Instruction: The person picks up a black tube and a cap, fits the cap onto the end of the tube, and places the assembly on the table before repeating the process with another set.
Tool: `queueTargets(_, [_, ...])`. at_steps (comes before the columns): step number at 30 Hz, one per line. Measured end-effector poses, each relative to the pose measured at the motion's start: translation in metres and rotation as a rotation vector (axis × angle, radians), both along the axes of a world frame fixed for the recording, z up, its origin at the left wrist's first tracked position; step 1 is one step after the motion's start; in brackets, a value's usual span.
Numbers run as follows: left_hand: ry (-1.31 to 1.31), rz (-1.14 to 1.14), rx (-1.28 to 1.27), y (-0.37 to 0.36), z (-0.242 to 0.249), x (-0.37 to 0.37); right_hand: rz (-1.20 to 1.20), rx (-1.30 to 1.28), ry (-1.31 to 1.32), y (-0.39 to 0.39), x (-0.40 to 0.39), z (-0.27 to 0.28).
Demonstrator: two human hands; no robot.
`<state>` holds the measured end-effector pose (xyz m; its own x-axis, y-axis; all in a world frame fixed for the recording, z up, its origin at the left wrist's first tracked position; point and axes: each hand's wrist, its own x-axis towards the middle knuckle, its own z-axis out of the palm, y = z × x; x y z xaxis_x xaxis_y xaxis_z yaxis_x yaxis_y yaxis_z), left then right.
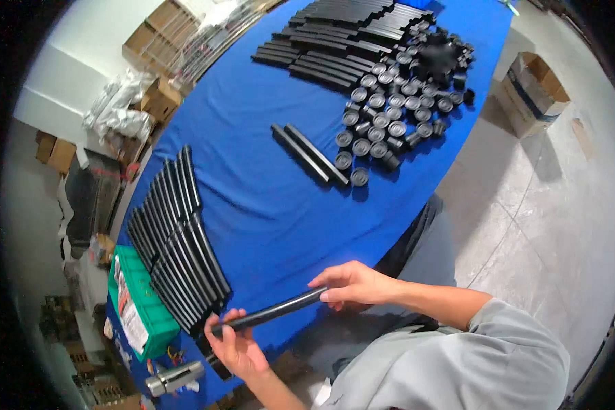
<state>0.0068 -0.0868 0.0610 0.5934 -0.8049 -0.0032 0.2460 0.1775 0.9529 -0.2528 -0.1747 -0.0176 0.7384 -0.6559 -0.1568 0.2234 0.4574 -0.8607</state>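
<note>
The counter (253, 205) is draped in blue. Toward its far end lie black bars (324, 65) and scattered round caps (396, 128); toward its near end, a set of black tubes (195, 263), then a green bin (160, 324). By its edge, the left hand (239, 348) and right hand (355, 283) grasp opposite ends of a single tube (273, 313).

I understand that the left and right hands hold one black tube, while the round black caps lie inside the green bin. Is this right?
Not quite: the head view shows the round black caps lying loose on the blue tablecloth, not inside the green bin. The left hand and right hand do hold one black tube.
</note>
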Motion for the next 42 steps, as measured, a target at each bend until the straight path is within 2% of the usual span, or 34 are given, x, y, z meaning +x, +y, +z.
queueTargets(2, [0.05, -0.083, 0.056, 0.013, -0.025, 0.016, -0.074, 0.143, -0.128, -0.012, -0.004, -0.008])
queueTargets(4, [0.069, -0.143, 0.115, 0.012, -0.035, 0.017, -0.203, 0.177, -0.26, -0.016, 0.0, -0.002])
queueTargets(7, [0.053, -0.236, 0.23, 0.017, -0.035, 0.002, -0.275, 0.218, -0.435, -0.015, 0.009, -0.003])
queueTargets(8, [0.016, -0.296, 0.353, 0.017, -0.032, 0.001, -0.273, 0.228, -0.446, -0.015, 0.007, 0.007])
queueTargets(10, [-0.234, -0.51, 0.477, 0.019, -0.034, 0.004, -0.224, 0.224, -0.392, -0.015, 0.003, 0.018])
queueTargets(11, [-0.236, -0.591, 0.496, 0.019, -0.038, 0.009, -0.205, 0.18, -0.369, -0.011, 0.004, 0.021])
queueTargets(12, [-0.254, -0.612, 0.562, 0.017, -0.038, 0.011, -0.191, 0.122, -0.351, -0.006, 0.007, 0.02])
queueTargets(13, [-0.203, -0.614, 0.559, 0.011, -0.03, 0.001, -0.17, -0.072, -0.208, -0.002, 0.01, 0.013])
queueTargets(16, [-0.348, -0.703, 0.542, 0.011, -0.039, 0.012, -0.204, -0.242, -0.203, 0.013, 0.02, 0.014])
queueTargets(17, [-0.334, -0.703, 0.608, 0.013, -0.041, 0.017, -0.23, -0.204, -0.194, 0.017, 0.024, 0.021])
queueTargets(23, [-0.493, -0.848, 0.66, 0.016, -0.033, 0.035, -0.169, -0.357, -0.085, 0.023, 0.026, 0.02])
queueTargets(26, [-0.426, -0.938, 0.533, 0.016, -0.031, 0.035, -0.136, -0.324, -0.102, 0.022, 0.024, 0.025])
queueTargets(29, [-0.389, -1.038, 0.516, 0.022, -0.034, 0.041, -0.154, -0.476, -0.085, 0.021, 0.026, 0.02])
queueTargets(32, [-0.349, -1.107, 0.569, 0.027, -0.035, 0.044, -0.14, -0.451, -0.08, 0.022, 0.027, 0.018])
queueTargets(35, [-0.284, -1.072, 0.579, 0.038, -0.041, 0.043, -0.075, -0.342, -0.077, 0.024, 0.027, 0.017])
queueTargets(42, [-0.128, -1.115, 0.578, 0.038, -0.033, 0.035, -0.122, -0.392, -0.094, 0.028, 0.031, 0.014])
